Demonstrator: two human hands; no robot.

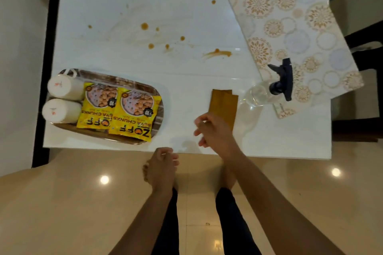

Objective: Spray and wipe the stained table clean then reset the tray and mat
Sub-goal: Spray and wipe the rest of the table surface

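Flanking the stains (216, 53): tray (157, 107), cloth (223, 103), spray bottle (267, 91), mat (294, 33).

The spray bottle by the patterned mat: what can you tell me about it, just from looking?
The spray bottle has a clear, see-through body, plastic by the look, and a dark trigger head with its nozzle pointing away from the person. It seems to stand upright on the white table, partly over the near corner of the patterned mat. A folded mustard-yellow cloth lies just to its left. How full it is cannot be judged. Neither hand touches it.
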